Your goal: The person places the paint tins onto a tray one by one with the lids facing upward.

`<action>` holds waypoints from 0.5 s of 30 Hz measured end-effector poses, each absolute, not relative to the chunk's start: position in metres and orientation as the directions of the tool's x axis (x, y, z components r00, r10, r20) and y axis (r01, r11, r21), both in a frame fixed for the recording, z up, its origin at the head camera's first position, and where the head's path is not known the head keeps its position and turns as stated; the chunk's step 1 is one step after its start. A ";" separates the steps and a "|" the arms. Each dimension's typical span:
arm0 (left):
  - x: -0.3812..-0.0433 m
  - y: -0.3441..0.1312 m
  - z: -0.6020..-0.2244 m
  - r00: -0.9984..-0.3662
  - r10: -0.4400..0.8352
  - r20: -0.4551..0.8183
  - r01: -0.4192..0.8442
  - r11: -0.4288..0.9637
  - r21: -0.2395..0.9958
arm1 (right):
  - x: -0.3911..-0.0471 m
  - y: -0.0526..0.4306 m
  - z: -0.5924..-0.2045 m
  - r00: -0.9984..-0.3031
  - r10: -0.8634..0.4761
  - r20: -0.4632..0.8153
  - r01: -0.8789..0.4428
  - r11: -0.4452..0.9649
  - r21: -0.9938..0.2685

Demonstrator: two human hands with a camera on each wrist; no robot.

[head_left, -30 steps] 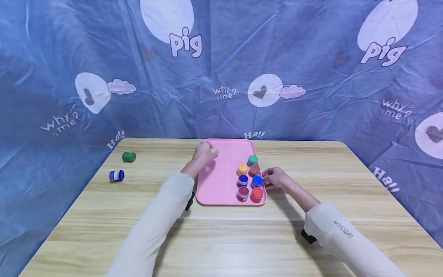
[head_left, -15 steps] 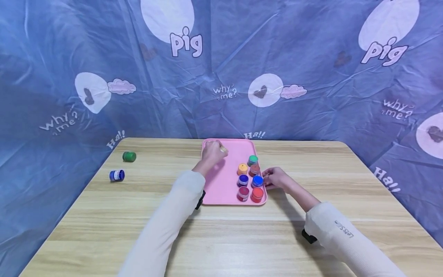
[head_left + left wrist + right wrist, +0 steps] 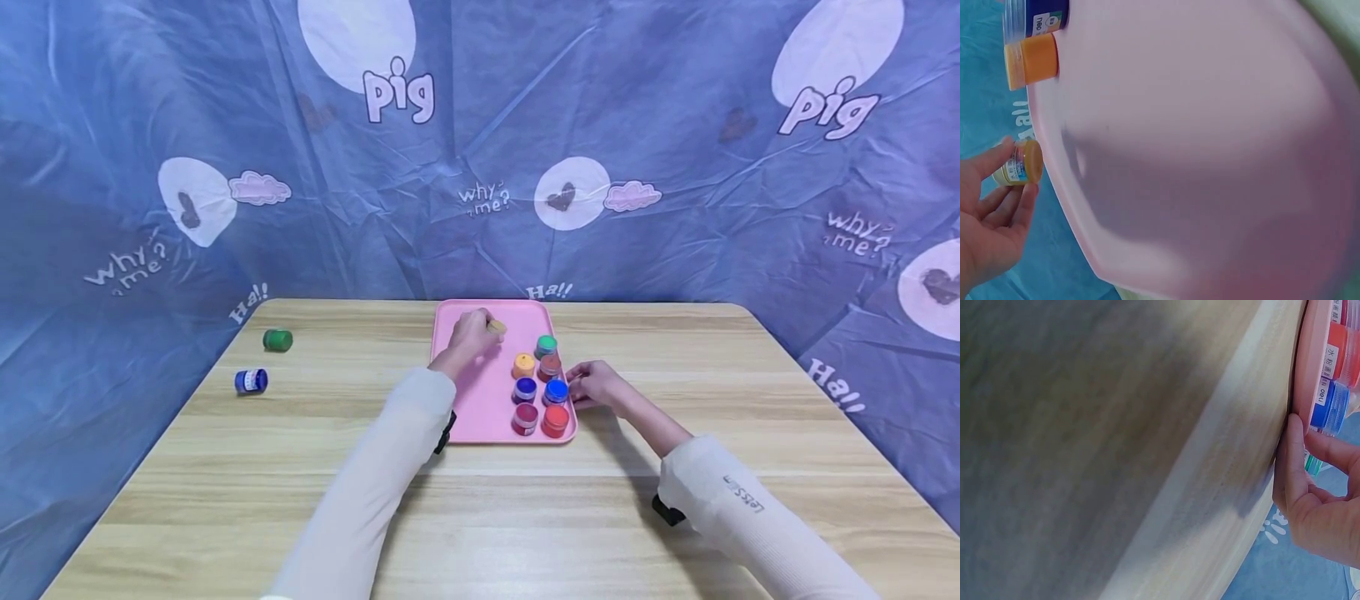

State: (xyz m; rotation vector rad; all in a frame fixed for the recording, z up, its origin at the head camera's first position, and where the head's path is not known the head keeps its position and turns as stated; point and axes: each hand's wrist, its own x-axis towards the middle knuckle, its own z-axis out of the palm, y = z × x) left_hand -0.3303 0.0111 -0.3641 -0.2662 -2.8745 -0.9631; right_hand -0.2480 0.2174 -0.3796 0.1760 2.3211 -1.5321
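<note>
My left hand point(image 3: 474, 335) pinches a small paint jar point(image 3: 1017, 164) with an ochre-yellow lid between thumb and fingers. It holds the jar over the far part of the pink tray point(image 3: 472, 425). My right hand point(image 3: 596, 386) grips the tray's right rim, thumb on the inner side and fingers outside. On the tray's right side several paint jars stand upright in two columns: a green jar point(image 3: 547, 346), a yellow-orange jar point(image 3: 523, 365), a brown jar point(image 3: 550, 367), a violet jar point(image 3: 524, 390), a blue jar point(image 3: 556, 392), a dark red jar point(image 3: 525, 419) and a red jar point(image 3: 555, 421).
At the left of the wooden table point(image 3: 480, 525), a green jar point(image 3: 277, 339) and a dark blue jar point(image 3: 251, 381) lie on their sides. A blue printed curtain point(image 3: 420, 225) hangs behind the table's far edge.
My left hand has moved right with the ochre-lidded jar, from the tray's left edge towards the jars standing on it. The right hand stays at the tray's rim.
</note>
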 end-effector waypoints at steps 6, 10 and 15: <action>-0.323 0.018 -0.365 -0.979 0.159 0.130 0.206 0.757 0.620 | -0.248 0.218 -0.380 -0.926 -0.087 -0.367 0.306 0.395 -0.866; -0.325 0.023 -0.369 -0.982 0.163 0.092 0.183 0.727 0.662 | -0.248 0.218 -0.380 -0.926 -0.087 -0.366 0.306 0.392 -0.868; -0.327 0.030 -0.373 -0.979 0.193 0.072 0.192 0.732 0.654 | -0.247 0.218 -0.380 -0.930 -0.086 -0.358 0.301 0.386 -0.872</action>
